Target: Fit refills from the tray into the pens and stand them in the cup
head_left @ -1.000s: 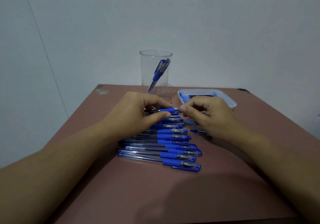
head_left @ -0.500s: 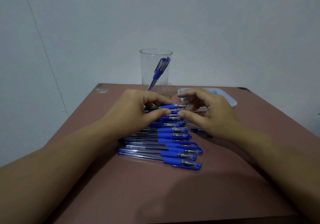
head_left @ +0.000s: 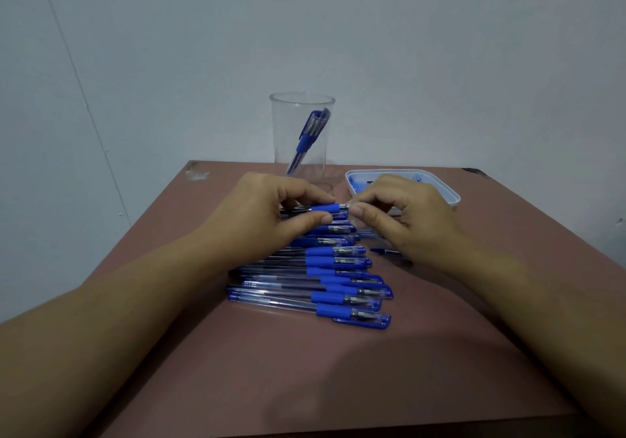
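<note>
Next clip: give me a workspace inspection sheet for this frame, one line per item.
Surface: reddish-brown table, scuffed at its far left corner.
Job's things: clear cup at the back, capped pen leaning inside; white tray right of it, contents unclear; row of pens lying flat; held pen above the row.
Clutter: small blue-ended part beside the row, partly hidden.
Grips: left hand grips held pen's barrel; right hand pinches its tip end.
Cables: nothing seen.
Surroundings: plain pale wall.

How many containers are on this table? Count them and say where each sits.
2. The clear cup stands at the far edge of the table, centre, pens inside. The white tray sits to its right, partly behind the right hand. No others seem hidden.
</note>
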